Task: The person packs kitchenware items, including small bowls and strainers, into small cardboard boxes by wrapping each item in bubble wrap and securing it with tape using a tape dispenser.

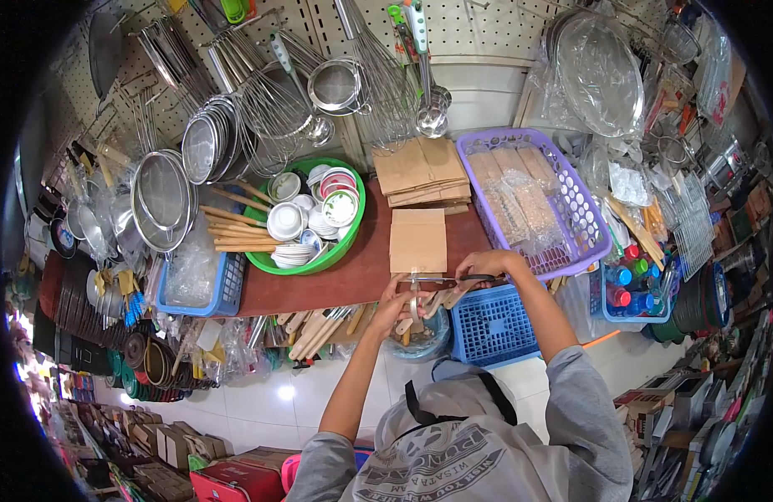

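My left hand (393, 308) is at the front edge of the red-brown table, its fingers closed around what looks like a roll of clear tape (415, 309). My right hand (483, 264) grips scissors (480, 277) by their dark handles. The blades point left, toward my left fingers, and the small gap between the hands is hard to make out. Just beyond both hands lies a flat brown paper piece (417, 238), its near edge close to the blades. Farther back is a stack of brown paper bags (422, 171).
A green basin (359, 213) of small bowls and wooden-handled tools stands left. On the right is a purple basket (600, 243) with wrapped packs. Below the table edge are a blue crate (495, 322) and wooden handles (319, 335). Strainers (161, 201) and whisks (386, 92) hang behind.
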`<state>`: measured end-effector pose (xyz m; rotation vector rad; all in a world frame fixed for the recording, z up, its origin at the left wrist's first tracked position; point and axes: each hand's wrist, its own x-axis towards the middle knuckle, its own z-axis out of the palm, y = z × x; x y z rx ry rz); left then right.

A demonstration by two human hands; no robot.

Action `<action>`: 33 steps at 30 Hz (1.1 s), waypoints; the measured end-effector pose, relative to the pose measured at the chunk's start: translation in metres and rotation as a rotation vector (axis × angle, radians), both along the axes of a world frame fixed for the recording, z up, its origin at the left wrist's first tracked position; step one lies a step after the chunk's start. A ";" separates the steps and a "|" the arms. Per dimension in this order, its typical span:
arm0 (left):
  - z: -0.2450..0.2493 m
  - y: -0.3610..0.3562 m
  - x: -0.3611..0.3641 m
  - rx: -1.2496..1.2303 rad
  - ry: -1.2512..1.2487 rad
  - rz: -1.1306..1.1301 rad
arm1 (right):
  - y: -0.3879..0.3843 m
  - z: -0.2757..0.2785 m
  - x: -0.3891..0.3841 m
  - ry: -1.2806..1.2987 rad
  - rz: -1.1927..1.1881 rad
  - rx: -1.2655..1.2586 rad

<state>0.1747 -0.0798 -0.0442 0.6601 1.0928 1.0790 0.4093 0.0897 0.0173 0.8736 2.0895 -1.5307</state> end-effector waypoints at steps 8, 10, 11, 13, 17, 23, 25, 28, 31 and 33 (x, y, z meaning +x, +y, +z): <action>-0.002 -0.002 -0.001 -0.027 0.037 -0.009 | -0.002 0.001 -0.001 -0.009 0.013 0.055; 0.005 -0.004 -0.003 -0.039 0.059 -0.042 | -0.002 -0.003 -0.002 -0.042 -0.024 0.032; 0.009 -0.005 -0.004 -0.060 0.079 -0.041 | -0.002 -0.005 -0.002 -0.058 -0.042 0.022; 0.015 -0.008 -0.007 -0.103 0.120 -0.039 | -0.005 -0.008 0.000 -0.046 -0.043 0.025; 0.008 -0.010 -0.033 -0.070 0.191 -0.113 | -0.015 0.000 0.000 0.036 0.002 -0.109; -0.018 0.003 -0.062 0.227 0.430 0.043 | -0.035 0.010 -0.009 0.478 -0.474 0.031; -0.001 0.008 -0.059 0.202 0.755 0.054 | -0.036 0.011 -0.006 0.294 -0.549 0.258; 0.000 0.018 -0.055 0.160 1.057 0.060 | -0.043 0.026 -0.001 0.000 -0.559 0.417; -0.015 0.027 -0.048 0.227 1.202 0.108 | -0.035 -0.012 0.001 -0.115 -0.432 0.609; -0.021 0.032 -0.044 0.298 1.296 0.156 | -0.036 -0.036 -0.005 -0.154 -0.413 0.787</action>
